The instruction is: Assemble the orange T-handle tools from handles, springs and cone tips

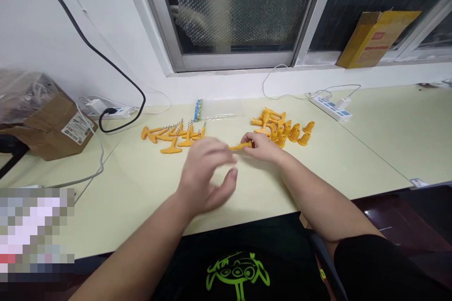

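My left hand [210, 176] is raised over the table's middle, slightly blurred, its thumb and fingers apart with nothing between them. At the centre, my right hand [259, 146] has its fingers round a yellow threaded piece [240, 146] that points left. Left of it lie several yellow T-shaped handles [171, 146] with metal spirals. Just behind and to the right of my right hand is a pile of yellow parts [269, 120], with several yellow flared sleeves [294, 133] standing beside it.
A clear plastic bag [221, 109] lies near the wall. Power strips [330, 106] [120, 112] with cables rest at the back right and back left. A cardboard box [60, 122] is at the left, and a yellow carton [379, 40] leans on the window.
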Available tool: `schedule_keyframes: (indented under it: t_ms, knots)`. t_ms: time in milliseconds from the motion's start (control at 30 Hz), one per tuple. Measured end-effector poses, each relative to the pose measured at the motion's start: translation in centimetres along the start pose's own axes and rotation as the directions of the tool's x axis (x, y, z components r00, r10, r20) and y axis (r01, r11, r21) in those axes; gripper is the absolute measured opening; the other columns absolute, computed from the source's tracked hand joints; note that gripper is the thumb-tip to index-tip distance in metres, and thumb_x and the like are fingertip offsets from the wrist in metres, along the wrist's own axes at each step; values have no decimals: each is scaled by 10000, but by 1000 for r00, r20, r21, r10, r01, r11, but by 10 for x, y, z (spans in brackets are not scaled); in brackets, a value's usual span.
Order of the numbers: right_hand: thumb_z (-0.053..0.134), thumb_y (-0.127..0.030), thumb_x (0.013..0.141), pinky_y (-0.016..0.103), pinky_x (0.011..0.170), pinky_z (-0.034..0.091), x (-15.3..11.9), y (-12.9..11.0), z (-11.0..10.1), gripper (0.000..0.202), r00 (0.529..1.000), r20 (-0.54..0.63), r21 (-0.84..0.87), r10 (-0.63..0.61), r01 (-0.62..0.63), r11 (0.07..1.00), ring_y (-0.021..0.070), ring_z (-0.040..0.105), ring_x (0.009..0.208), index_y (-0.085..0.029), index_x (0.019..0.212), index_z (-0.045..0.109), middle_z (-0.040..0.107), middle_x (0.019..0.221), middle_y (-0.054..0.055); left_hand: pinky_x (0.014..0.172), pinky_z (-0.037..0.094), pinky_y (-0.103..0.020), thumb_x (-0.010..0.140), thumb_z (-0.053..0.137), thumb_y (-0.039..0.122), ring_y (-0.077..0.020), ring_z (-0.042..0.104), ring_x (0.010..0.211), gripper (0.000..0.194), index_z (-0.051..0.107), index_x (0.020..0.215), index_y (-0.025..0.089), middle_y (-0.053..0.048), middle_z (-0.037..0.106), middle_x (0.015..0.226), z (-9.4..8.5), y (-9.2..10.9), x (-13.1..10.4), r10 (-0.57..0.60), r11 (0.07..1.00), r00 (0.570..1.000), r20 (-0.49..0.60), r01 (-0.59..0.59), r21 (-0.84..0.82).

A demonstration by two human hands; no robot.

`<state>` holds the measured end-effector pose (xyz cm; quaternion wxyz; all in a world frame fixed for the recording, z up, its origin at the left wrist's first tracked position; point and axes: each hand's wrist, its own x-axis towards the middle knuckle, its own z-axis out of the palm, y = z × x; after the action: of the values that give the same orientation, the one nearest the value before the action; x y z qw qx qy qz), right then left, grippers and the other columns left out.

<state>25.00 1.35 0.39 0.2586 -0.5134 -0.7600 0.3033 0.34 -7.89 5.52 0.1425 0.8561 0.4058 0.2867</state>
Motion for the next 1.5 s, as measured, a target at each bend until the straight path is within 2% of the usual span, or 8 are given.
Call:
schedule_keyframes:
  t_ms: [200,467,633,767,933,1233,1333,1500]
  knots:
    - [654,-332,889,257,513,524,9,-3,3,139,964,100,636,248,-253,729,140,613,508,-197,893,618,665,633,9,1136,439,-490,855,710,266,-312,500,1372,449,658,1300,296,-102,523,1464,13,-50,46,124,991,988,89,-128,38]
    - [715,-402,887,191,380,360,8,-2,4,250,899,346,744,269,-438,506,82,466,425,-186,826,604,621,585,-3,1079,483,-446,930,652,347,-269,637,1214,229,706,1118,229,-116,705,1218,34,-85,43,93,987,993,-68,-101,-126]
    - [758,-541,834,211,501,433,5,2,8,384,969,232,740,78,-229,633,96,534,519,-212,919,580,653,670,-17,884,547,-364,861,751,430,-213,710,940,444,606,1232,234,-56,730,963,35,-82,37,-140,916,987,-79,99,-388]
    - [705,-499,893,273,639,493,1,1,9,329,989,-23,499,-147,139,856,137,604,673,-226,1037,590,668,821,0,669,521,-274,878,720,478,-159,684,696,674,393,1423,255,21,675,771,36,-77,38,-367,678,930,-2,266,-685]
    - [603,-384,977,378,855,524,0,-2,8,159,882,-158,81,-444,459,885,208,644,910,-226,989,614,692,1009,80,538,455,-214,888,700,473,-113,570,532,559,534,1378,265,56,582,618,34,-70,41,-451,401,864,226,422,-813]
    - [527,-289,1013,466,943,519,0,-5,7,121,743,-210,-134,-636,622,771,260,633,1074,-253,954,626,684,1157,132,465,454,-171,902,538,312,-87,555,477,341,714,1121,120,-6,595,599,11,-72,43,-468,-249,663,585,536,-807]
    - [529,-270,1009,464,931,527,-1,-6,6,96,717,-263,-147,-646,632,761,258,629,1076,-251,966,613,672,1169,136,524,515,-196,865,507,255,-118,641,570,294,711,1028,119,-61,685,700,7,-74,42,-452,-238,694,561,512,-825]
    - [526,-237,1008,444,888,547,-1,-2,5,71,715,-303,-149,-630,617,773,250,635,1083,-243,972,587,661,1167,143,366,305,-163,875,620,310,-70,410,378,134,563,840,193,15,572,560,7,-72,39,-415,30,774,478,536,-843]
